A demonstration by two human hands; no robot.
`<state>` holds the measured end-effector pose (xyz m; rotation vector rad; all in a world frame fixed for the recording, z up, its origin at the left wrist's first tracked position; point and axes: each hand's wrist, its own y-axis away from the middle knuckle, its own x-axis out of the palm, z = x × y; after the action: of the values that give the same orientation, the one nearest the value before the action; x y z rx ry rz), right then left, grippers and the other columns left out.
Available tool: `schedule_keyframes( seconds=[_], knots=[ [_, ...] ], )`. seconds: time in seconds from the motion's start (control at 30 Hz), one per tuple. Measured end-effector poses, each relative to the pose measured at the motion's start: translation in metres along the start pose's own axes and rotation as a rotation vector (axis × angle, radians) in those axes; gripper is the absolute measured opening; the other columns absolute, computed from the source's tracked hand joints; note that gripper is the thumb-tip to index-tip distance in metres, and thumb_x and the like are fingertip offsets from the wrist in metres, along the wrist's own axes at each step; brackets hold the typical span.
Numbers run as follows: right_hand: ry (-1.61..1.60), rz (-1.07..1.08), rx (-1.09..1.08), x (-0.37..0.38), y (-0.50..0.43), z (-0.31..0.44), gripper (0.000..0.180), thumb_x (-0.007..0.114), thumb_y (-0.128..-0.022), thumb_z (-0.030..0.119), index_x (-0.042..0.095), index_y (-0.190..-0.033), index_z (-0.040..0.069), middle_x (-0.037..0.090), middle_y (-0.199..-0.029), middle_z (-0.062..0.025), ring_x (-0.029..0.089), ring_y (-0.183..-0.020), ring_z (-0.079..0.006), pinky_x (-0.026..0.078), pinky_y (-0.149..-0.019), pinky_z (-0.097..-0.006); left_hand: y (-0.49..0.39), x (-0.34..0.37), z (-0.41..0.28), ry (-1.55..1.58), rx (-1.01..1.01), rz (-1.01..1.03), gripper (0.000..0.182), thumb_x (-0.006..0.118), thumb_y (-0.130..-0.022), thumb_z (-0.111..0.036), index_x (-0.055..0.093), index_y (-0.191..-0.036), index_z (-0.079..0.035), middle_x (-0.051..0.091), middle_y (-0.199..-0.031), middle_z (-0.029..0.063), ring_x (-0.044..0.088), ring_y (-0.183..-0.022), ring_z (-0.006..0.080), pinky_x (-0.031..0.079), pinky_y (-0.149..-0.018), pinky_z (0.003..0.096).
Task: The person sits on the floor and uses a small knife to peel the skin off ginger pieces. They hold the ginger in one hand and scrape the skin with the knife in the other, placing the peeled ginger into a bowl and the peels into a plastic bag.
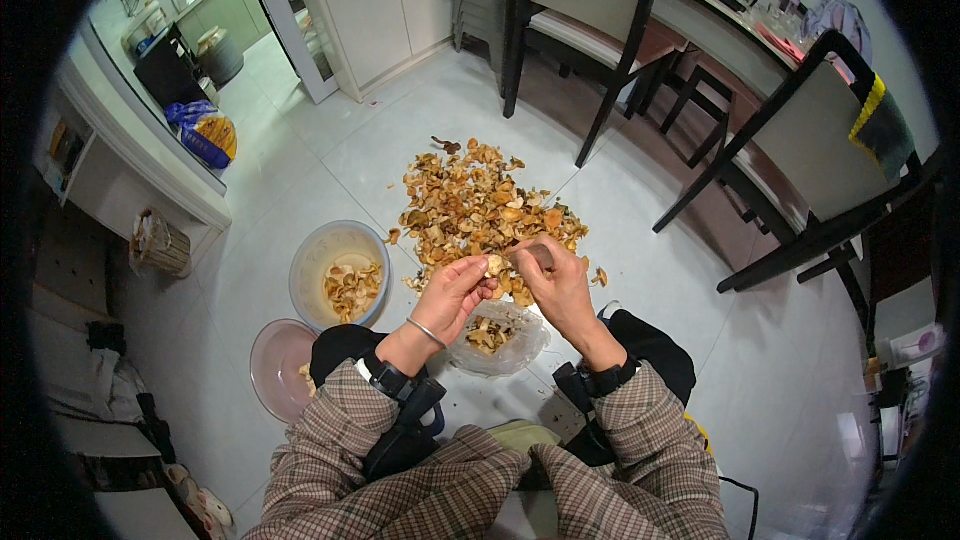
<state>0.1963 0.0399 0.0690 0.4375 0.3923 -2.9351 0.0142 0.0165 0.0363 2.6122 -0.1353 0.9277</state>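
A pale mushroom [495, 265] is pinched between the thumb and fingers of my left hand [454, 292]. Close beside it, my right hand [559, 283] grips a small brown tool [540, 256], perhaps a knife; its working end is hidden. Both hands are above the near edge of a large heap of brown and yellow mushrooms [480, 202] on the floor. Below them, between my feet, lies an open clear plastic bag [525, 349] holding mushroom pieces [489, 334].
To the left stand a pale blue-rimmed basin [304, 270] with mushrooms inside and a pink basin [277, 371] partly behind my knee. Dark-framed chairs [585, 22] and a table [712, 7] are at the right. A wastebasket [161, 244] stands by the left wall.
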Motion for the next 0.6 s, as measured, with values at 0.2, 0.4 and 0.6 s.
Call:
schedule_keyframes(
  seconds=[0.2, 0.4, 0.6],
  knots=[
    [0.049, 0.068, -0.145, 0.0022, 0.001, -0.001, 0.014, 0.062, -0.092, 0.011, 0.063, -0.097, -0.002, 0.066, -0.086, -0.013, 0.067, -0.076, -0.0202, 0.052, -0.067, -0.0317, -0.0018, -0.0048, 0.0022, -0.031, 0.012, 0.038, 0.026, 0.057, -0.101, -0.019, 0.058, -0.117, 0.002, 0.061, -0.102, 0.0043, 0.06, -0.089, 0.0123, 0.052, -0.079, 0.0252],
    [0.001, 0.003, 0.004, -0.0007, 0.0003, -0.0024, 0.014, 0.062, -0.092, 0.011, 0.063, -0.098, -0.002, 0.067, -0.086, -0.0133, 0.067, -0.077, -0.0213, 0.052, -0.068, -0.0317, -0.0038, -0.0079, 0.0038, 0.008, -0.011, 0.018, 0.026, 0.057, -0.101, -0.018, 0.057, -0.118, 0.002, 0.062, -0.101, 0.0043, 0.06, -0.088, 0.0118, 0.052, -0.078, 0.0248],
    [0.044, 0.068, -0.136, 0.0016, -0.0003, -0.005, 0.015, 0.062, -0.093, 0.012, 0.063, -0.098, -0.002, 0.068, -0.087, -0.0135, 0.068, -0.078, -0.0211, 0.052, -0.067, -0.0318, -0.0036, -0.0049, 0.0013, -0.002, -0.009, 0.027, 0.027, 0.056, -0.102, -0.019, 0.057, -0.119, 0.002, 0.062, -0.099, 0.004, 0.059, -0.086, 0.0113, 0.051, -0.078, 0.0245]
  ],
)
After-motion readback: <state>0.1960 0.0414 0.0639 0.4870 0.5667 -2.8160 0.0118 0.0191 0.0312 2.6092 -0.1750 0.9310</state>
